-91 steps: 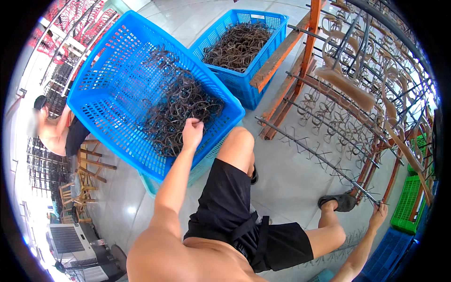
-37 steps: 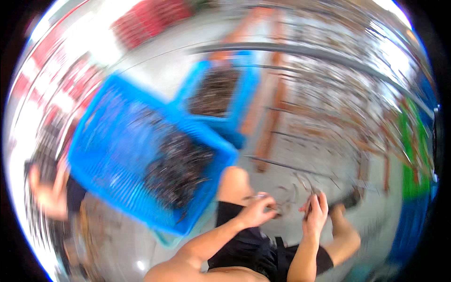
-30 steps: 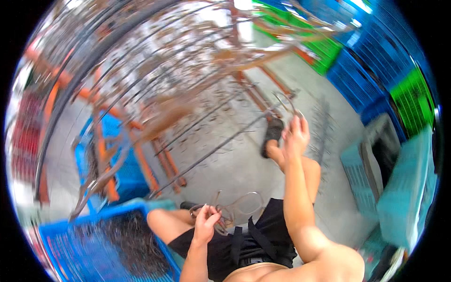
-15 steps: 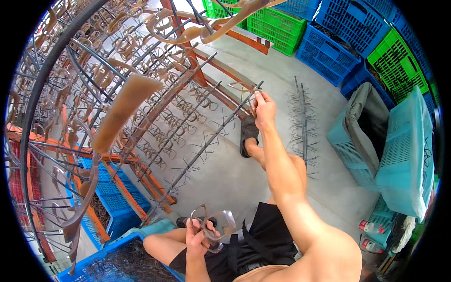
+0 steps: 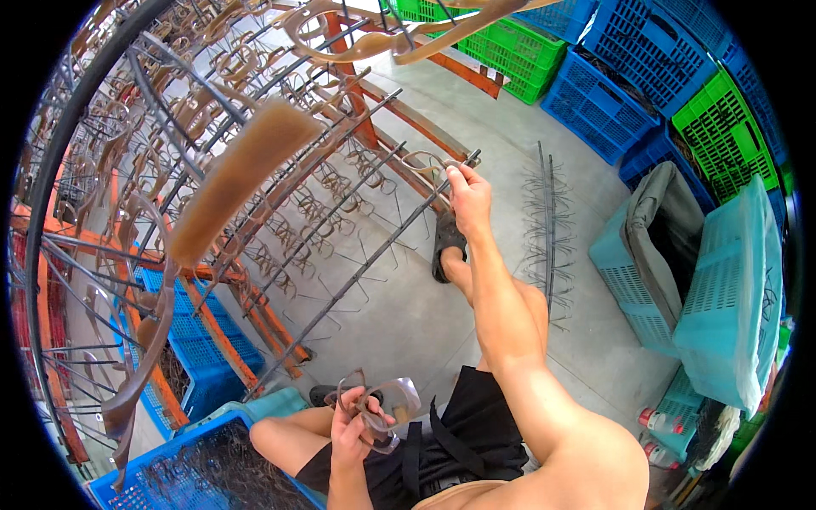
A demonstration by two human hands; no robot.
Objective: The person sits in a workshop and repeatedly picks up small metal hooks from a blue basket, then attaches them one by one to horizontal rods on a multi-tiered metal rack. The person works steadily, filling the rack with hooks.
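At the far end of a dark rod (image 5: pixel 371 262) fitted with thin wire hooks, my right hand (image 5: pixel 470 202) is closed, its fingertips pinching a brownish eyeglass frame (image 5: pixel 416 156) beside the rod tip. My fingers partly cover that frame. Low in front of my body, my left hand (image 5: pixel 348 435) is wrapped round several clear, greyish eyeglass frames (image 5: pixel 403 396). Their number is hard to make out where they overlap. To the left, many brown eyeglass frames (image 5: pixel 306 242) hang in rows from other rods of an orange metal rack (image 5: pixel 365 127).
A blue crate (image 5: pixel 183 442) of dark wire pieces stands by my left knee. Two hooked rods (image 5: pixel 548 229) lie on the floor to the right. Blue and green crates (image 5: pixel 722 127) are stacked behind, with pale teal baskets (image 5: pixel 731 306) nearer. Large brown frame parts (image 5: pixel 242 183) hang close by at left.
The rod has turned: its wires stuck out both sides and now splay downward. My right hand has shifted slightly left, and the pinched frame's loop shows more. My left hand keeps its hold.
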